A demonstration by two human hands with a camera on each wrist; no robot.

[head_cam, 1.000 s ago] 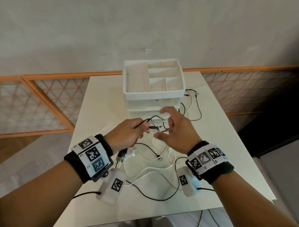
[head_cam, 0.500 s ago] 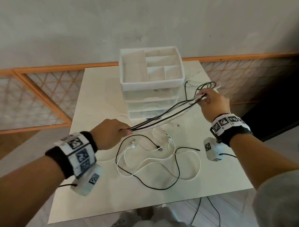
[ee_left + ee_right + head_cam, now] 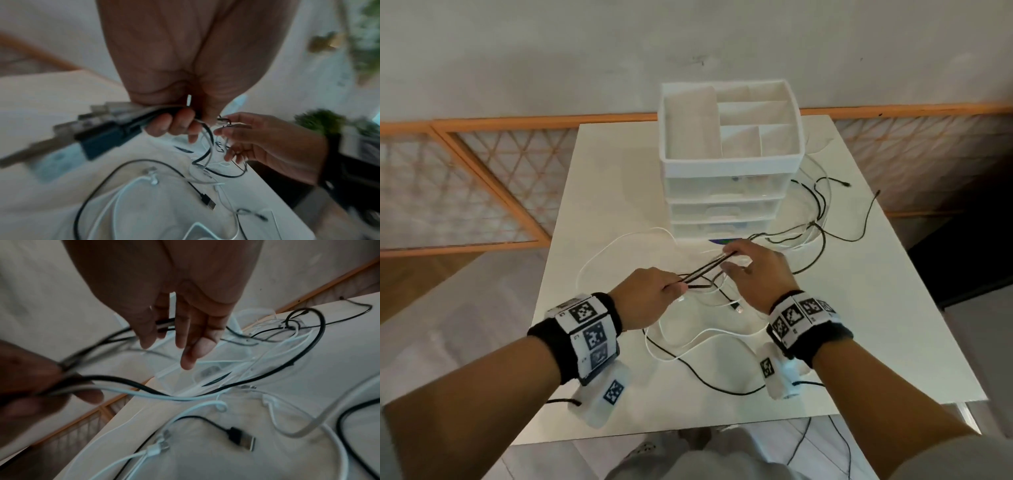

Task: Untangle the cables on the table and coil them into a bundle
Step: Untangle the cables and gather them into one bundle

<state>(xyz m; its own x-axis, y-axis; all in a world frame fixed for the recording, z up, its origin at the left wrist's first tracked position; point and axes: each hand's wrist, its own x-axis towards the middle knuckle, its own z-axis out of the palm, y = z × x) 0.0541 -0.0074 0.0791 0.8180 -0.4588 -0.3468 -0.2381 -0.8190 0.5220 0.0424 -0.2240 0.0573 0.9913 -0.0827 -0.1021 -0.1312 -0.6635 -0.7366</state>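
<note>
Black and white cables lie tangled on the white table (image 3: 866,318). My left hand (image 3: 678,289) grips a bunch of cable ends, and their USB plugs (image 3: 98,134) stick out of the fist (image 3: 176,125). Several dark strands (image 3: 705,270) run from it up to my right hand (image 3: 732,260), which pinches them lightly between thumb and fingers (image 3: 162,337) in front of the drawer unit. The other fingers hang relaxed. Slack cable trails right from there into a knot (image 3: 813,224). A loose black USB plug (image 3: 242,439) and white loops (image 3: 705,334) lie below the hands.
A white drawer organiser (image 3: 729,164) with an open divided top stands at the back middle of the table. More cable ends spread to its right (image 3: 842,183). An orange lattice railing (image 3: 482,178) runs behind. The table's front edge lies just under my forearms.
My right hand has come back from the far right, where it held the strands stretched, to close beside my left hand. The left hand keeps its grip on the cable ends.
</note>
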